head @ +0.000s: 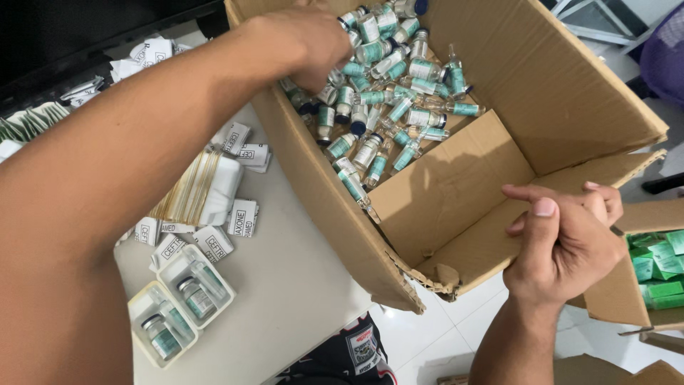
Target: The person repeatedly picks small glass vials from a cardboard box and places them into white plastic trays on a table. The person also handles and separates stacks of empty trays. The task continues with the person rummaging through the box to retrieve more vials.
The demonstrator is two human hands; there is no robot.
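1. The cardboard box (499, 85) hangs tilted off the bench's (285, 285) right edge, so its vials (385, 93) pile at the low side.
2. The left hand (303, 43) reaches into the pile, fingers curled down; whether it pinches a vial I cannot tell.
3. The right hand (566, 239), loosely curled and empty, hovers by the box's near flap.
4. Two white trays (182, 299), each with a vial, lie by the bench's near edge.
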